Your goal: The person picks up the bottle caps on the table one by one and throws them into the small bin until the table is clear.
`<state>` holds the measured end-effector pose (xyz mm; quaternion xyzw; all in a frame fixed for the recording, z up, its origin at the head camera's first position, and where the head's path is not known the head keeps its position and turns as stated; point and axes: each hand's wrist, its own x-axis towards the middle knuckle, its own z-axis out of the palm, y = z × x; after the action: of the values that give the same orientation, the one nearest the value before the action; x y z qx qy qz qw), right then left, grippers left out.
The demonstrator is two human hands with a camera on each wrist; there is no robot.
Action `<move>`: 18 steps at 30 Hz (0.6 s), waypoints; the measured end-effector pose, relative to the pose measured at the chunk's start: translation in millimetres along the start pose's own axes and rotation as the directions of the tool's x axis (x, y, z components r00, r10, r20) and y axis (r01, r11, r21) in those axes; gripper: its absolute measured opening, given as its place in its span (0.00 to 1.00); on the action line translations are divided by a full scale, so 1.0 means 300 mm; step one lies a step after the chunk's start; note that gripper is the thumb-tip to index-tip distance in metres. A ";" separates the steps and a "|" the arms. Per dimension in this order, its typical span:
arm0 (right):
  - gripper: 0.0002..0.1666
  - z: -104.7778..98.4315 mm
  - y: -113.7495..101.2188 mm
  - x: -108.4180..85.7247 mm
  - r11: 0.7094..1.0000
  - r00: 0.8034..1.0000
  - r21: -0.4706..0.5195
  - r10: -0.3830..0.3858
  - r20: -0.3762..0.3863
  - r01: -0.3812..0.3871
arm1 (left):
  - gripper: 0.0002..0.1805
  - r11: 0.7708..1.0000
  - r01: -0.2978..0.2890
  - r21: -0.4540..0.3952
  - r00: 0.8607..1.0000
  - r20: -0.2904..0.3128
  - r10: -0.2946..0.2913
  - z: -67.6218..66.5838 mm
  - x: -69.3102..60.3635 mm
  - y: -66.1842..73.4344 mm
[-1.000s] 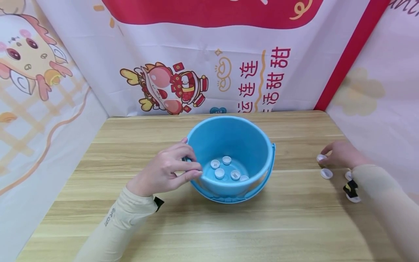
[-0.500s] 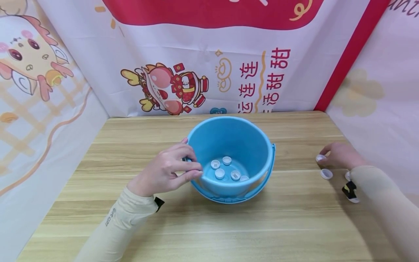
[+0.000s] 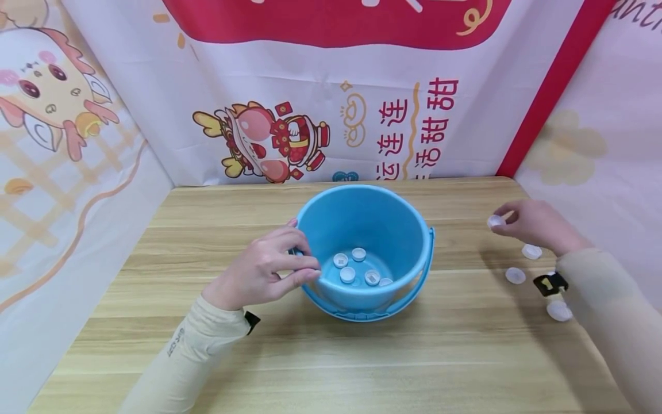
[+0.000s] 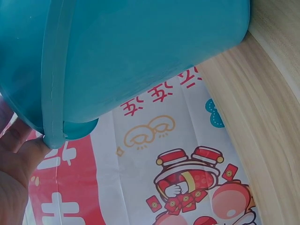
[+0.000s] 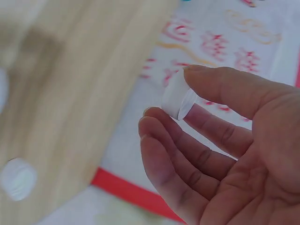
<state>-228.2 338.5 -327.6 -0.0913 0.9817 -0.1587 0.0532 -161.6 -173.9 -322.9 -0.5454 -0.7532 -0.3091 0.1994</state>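
A light blue bucket stands upright mid-table in the head view, with several white bottle caps on its floor. My left hand grips its left rim, thumb and fingers around the edge near the handle joint. In the left wrist view the handle crosses the bucket's outer wall. Over the right side of the table, my right hand pinches a white bottle cap between thumb and fingertips, raised off the wood.
Several more white caps lie on the table under my right hand and forearm, among them a cap, a second cap and a nearer cap. A printed cloth hangs behind the table.
My right hand has lifted a bottle cap off the table and moved up and slightly left. A cap formerly hidden by this hand now shows. The left hand and bucket have stayed put.
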 end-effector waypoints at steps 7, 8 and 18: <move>0.25 -0.072 -0.148 0.001 0.996 0.998 0.073 -0.036 -0.056 0.040 | 0.16 1.000 0.010 -0.001 1.000 0.007 -0.010 -0.002 -0.001 0.000; 0.25 -0.080 -0.170 0.000 0.996 0.997 0.079 -0.041 -0.071 0.047 | 0.16 1.000 0.011 0.000 1.000 0.008 -0.011 -0.002 -0.002 0.000; 0.31 -0.167 -0.401 -0.032 0.988 0.986 0.112 -0.093 -0.139 0.109 | 0.16 1.000 0.018 -0.012 1.000 0.003 -0.018 -0.002 -0.004 -0.001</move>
<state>-206.0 243.3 -240.9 -0.1271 0.9658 -0.2254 -0.0153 -161.6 -175.1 -323.4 -0.5401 -0.7565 -0.3148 0.1922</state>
